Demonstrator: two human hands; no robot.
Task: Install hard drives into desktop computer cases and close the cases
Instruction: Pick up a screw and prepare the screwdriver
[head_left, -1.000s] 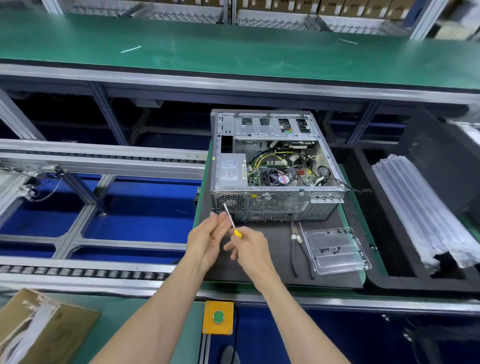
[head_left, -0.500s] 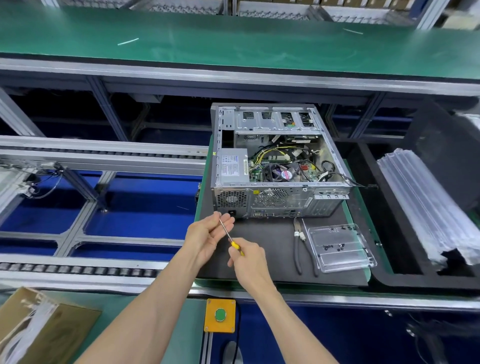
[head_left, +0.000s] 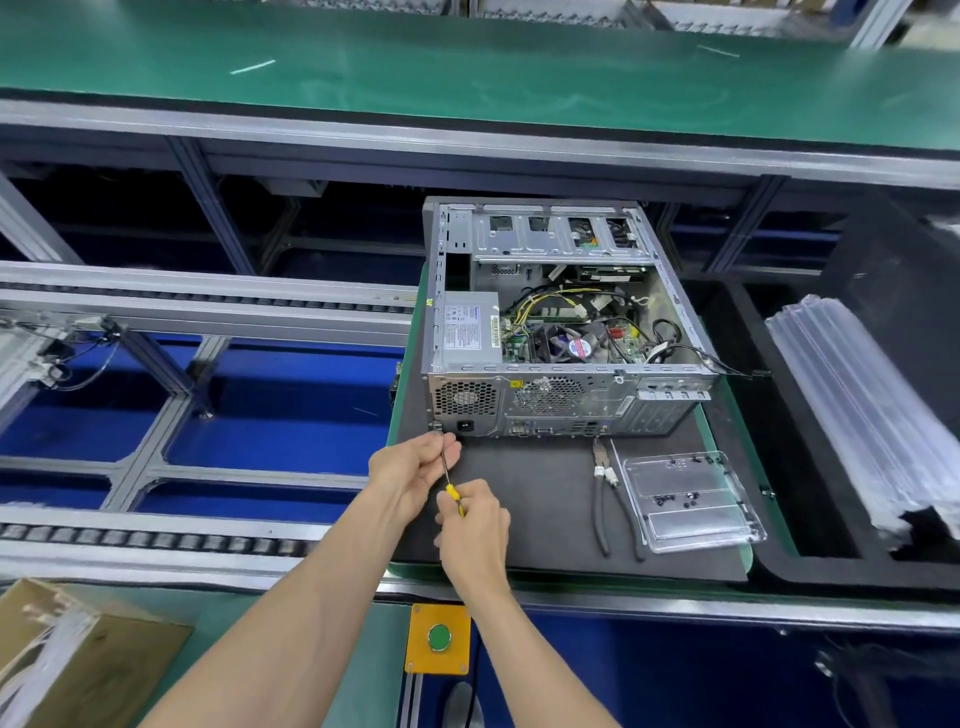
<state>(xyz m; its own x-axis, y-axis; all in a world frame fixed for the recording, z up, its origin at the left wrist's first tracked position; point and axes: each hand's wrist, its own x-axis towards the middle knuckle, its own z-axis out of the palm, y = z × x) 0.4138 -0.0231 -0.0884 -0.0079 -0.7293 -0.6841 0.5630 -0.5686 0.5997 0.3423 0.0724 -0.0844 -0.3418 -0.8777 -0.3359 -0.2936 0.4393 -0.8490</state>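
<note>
Workstation stock, open case on mat

Conveyor frame (head_left: 208, 312) with rollers, left of the station; green bench top (head_left: 467, 67) behind. Black mat (head_left: 545, 499) on a green pallet carries the rest. Computer case (head_left: 561, 322), side panel off, lying flat with its rear panel toward the person; power supply, fan and yellow wiring visible inside, drive cage at the far end. Stack of clear plastic trays (head_left: 857, 410) in a black bin at right. Clear tray (head_left: 685, 501) holding a few dark screws, near the case's rear right corner. Pliers (head_left: 605, 499), lying just left of that tray. Yellow box with green button (head_left: 439, 638) at the near edge. Left hand (head_left: 410, 475), fingers curled round the shaft of a screwdriver (head_left: 451, 486) near the case's lower left rear corner. Right hand (head_left: 475, 530), gripping the yellow handle.
</note>
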